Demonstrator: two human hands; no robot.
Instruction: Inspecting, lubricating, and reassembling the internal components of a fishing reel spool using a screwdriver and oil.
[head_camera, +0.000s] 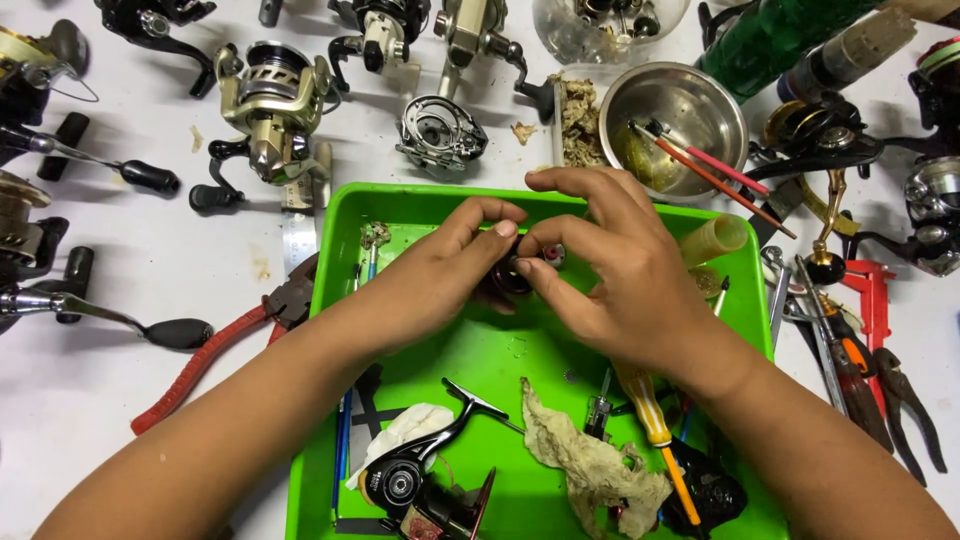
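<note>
both hands pinched one small dark reel part (528, 262) between their fingertips, the left hand (440, 275) from one side and the right hand (610, 270) from the other, holding it just above the green tray (330, 290). under the wrists in the tray lay a stained rag (585, 460), a black reel body (405, 478) and a yellow-handled screwdriver (655, 425). red-handled pliers (215, 350) rested against the tray's left rim. beyond it stood a steel bowl (680, 105) with brushes, and a gold reel (272, 105) sat well apart.
</note>
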